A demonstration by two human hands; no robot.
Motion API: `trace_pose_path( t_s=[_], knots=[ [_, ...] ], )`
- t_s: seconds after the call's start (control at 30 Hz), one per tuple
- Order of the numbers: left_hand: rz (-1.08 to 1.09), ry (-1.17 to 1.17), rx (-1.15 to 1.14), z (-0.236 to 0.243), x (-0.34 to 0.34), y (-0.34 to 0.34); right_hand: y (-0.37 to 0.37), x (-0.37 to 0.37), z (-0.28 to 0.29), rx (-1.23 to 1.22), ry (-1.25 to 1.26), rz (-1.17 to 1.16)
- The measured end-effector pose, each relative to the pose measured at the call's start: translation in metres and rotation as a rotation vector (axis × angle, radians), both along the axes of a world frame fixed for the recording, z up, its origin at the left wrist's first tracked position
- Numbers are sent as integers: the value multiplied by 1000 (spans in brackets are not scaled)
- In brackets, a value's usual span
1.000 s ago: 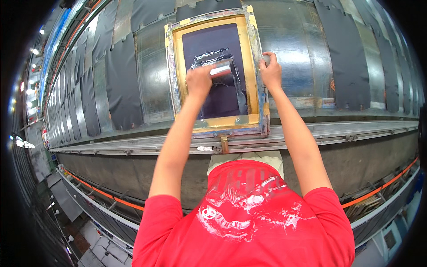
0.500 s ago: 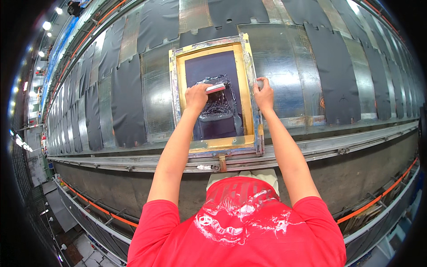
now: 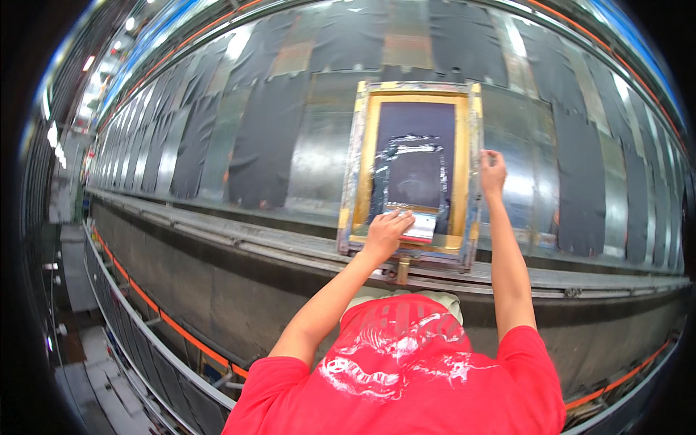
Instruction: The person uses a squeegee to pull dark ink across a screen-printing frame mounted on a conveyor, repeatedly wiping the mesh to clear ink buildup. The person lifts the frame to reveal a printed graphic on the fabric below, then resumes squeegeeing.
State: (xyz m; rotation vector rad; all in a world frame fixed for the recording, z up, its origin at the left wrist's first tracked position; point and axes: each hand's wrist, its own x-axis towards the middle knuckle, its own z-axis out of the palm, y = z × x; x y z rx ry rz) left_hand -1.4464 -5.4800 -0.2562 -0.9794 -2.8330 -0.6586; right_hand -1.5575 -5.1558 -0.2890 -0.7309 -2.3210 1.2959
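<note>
A printing screen (image 3: 354, 170) with a yellow-edged rectangular frame lies on the long table, its dark mesh wet with glossy ink (image 3: 415, 148). My left hand (image 3: 390, 233) grips a squeegee (image 3: 420, 228), a flat pale metal bar with a red edge. The squeegee rests at the near end of the mesh, close to the frame's front bar. Beside the frame's right side is my right hand (image 3: 494, 175), its fingers curled together. Whatever lies between those fingers is hidden.
Dark cloth panels (image 3: 268, 145) lie in rows on the shiny table (image 3: 518, 159), left, right and beyond the screen. A metal rail (image 3: 217, 230) runs along the near table edge. An orange strip (image 3: 174, 332) follows a lower rail on the left.
My left hand has drawn the squeegee from mid-mesh toward me, to the frame's near end. My right hand stays by the frame's right side. The whole view has shifted.
</note>
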Motion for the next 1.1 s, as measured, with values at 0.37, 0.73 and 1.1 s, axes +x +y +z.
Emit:
trace_pose_path(
  t_s=[0.37, 0.73, 1.1],
  knots=[
    [135, -45, 1, 22, -59, -230, -274, -55, 38, -9, 207, 73],
    [166, -60, -44, 17, -108, -424, -475, -98, 11, -169, 127, 66],
    [106, -27, -200, -12, -88, -459, -486, -109, -20, -156, -82, 5]
  ],
)
